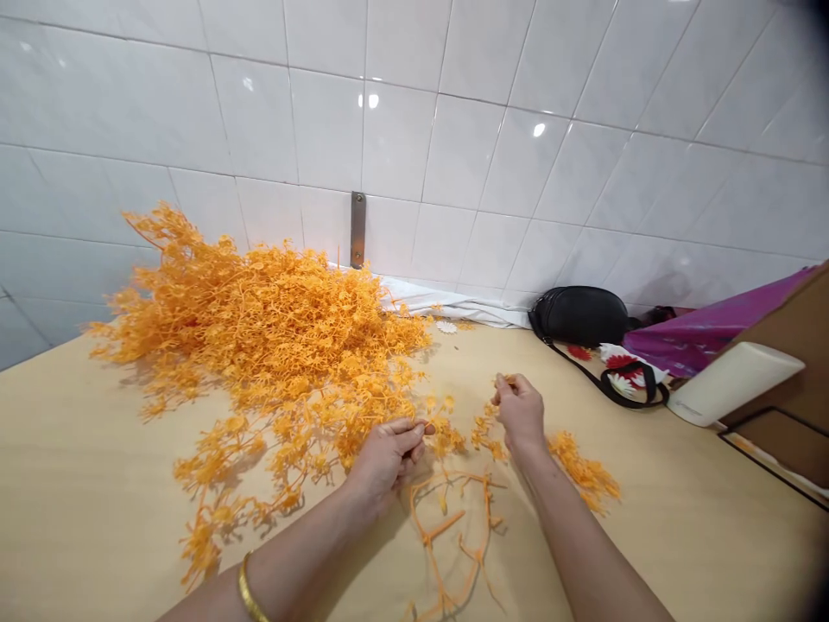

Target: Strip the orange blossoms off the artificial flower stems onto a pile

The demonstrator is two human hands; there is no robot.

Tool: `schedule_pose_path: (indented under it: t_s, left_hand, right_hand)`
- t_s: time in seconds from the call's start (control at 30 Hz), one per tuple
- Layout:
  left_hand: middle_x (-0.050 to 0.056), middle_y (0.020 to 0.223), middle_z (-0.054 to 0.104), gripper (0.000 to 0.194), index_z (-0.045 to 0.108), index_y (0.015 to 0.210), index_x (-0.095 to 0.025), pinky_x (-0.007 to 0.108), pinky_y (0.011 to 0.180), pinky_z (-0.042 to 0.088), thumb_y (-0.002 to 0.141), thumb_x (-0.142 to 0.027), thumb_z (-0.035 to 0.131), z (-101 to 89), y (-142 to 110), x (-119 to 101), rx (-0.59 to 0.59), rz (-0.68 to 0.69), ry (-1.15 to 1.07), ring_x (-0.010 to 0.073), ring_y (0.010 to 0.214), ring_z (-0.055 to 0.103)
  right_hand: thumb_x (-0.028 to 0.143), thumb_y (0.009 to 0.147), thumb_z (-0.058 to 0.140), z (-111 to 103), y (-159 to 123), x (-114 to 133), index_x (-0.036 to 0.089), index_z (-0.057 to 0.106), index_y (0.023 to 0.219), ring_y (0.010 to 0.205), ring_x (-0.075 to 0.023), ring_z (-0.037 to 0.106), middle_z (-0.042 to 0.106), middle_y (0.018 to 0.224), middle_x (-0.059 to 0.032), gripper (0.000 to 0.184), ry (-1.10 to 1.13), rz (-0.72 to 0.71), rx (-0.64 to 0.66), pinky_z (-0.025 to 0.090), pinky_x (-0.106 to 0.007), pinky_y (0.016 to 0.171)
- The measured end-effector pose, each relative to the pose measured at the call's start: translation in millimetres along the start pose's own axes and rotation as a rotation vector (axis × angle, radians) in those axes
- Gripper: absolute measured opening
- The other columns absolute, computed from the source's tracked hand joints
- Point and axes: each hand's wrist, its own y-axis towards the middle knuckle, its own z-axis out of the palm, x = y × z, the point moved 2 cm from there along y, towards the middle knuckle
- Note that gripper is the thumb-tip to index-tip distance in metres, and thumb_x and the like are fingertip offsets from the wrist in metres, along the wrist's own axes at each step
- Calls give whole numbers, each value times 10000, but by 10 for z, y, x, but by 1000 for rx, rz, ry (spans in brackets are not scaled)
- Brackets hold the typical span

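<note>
A big heap of orange plastic flower sprigs (259, 320) covers the left and middle of the pale wooden table (84, 484). My left hand (389, 453) is closed in a pinch on a small orange sprig at the heap's near edge. My right hand (518, 410) is closed too, pinching a tiny orange flower piece at its fingertips. Between and below my hands lies a bare orange stem frame (453, 527). A small pile of picked orange flowers (583, 471) rests just right of my right wrist.
A black pouch (579, 315) with a strap lies by the tiled wall (453, 130). Red and white flowers (625, 363), a purple bag (712, 324), a white bottle (731, 380) and a brown box (790, 345) crowd the right. White cloth (453, 302) lies along the wall.
</note>
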Motion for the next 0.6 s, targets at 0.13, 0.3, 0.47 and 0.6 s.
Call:
schedule_pose_path:
  t_s: [0.13, 0.3, 0.47, 0.6]
  left_hand:
    - [-56, 420, 373, 146, 579, 786, -88, 186, 342, 38, 709, -191, 510, 31, -16, -10, -43, 2, 92, -5, 293, 153]
    - [-58, 406, 376, 163, 586, 809, -92, 191, 345, 49, 696, -191, 522, 38, -6, -3, -66, -9, 110, 0, 291, 163]
    - [-50, 412, 384, 147, 591, 741, -95, 194, 354, 66, 678, -224, 561, 26, 5, 26, -66, 31, 147, 2, 306, 189]
    - [-47, 399, 383, 122, 590, 689, -106, 202, 351, 76, 674, -225, 566, 38, -3, 32, -52, 31, 177, 7, 300, 193]
  right_hand:
    - [241, 647, 455, -69, 130, -124, 179, 561, 799, 584, -166, 516, 557, 594, -17, 195, -156, -74, 154, 367, -254, 511]
    - [243, 676, 435, -78, 63, -24, 167, 610, 864, 822, -189, 538, 607, 880, -71, 268, -95, -113, 264, 403, -287, 682]
    - [441, 735, 461, -21, -156, 213, 143, 610, 811, 717, -163, 516, 596, 759, -46, 341, 89, -115, 519, 392, -255, 603]
    - [401, 702, 514, 77, -227, 205, 152, 554, 637, 541, -113, 444, 518, 578, 7, 261, 34, -164, 635, 339, -222, 504]
